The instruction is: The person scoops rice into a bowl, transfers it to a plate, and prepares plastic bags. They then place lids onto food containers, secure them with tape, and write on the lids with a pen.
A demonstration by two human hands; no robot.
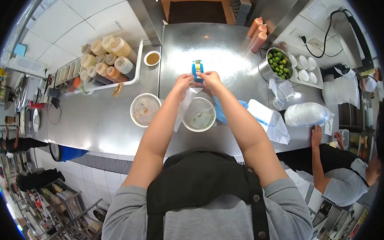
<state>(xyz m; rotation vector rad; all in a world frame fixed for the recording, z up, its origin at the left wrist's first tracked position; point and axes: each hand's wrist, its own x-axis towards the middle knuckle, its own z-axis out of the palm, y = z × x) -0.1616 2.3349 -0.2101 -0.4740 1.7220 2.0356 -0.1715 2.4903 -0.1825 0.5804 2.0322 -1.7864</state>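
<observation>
A blue tape dispenser (197,66) with a yellowish roll stands on the steel counter in front of me. My right hand (211,80) has its fingers closed on the dispenser's right side. Just left of it, my left hand (184,83) is pinched near the dispenser's front end; what its fingertips hold is too small to make out. Below the hands lies a whitish translucent strip (186,103), beside a round lidded container (199,114). Another lidded round container (145,110) sits left of my left forearm.
Sauce bottles (111,58) fill a white basket at left, by a cup of brown sauce (152,58). A pot of limes (280,64) and orange bottles (258,37) stand at right. Blue cloth (221,111) and wrapped plastic (307,114) lie nearer; a co-worker (342,176) stands right.
</observation>
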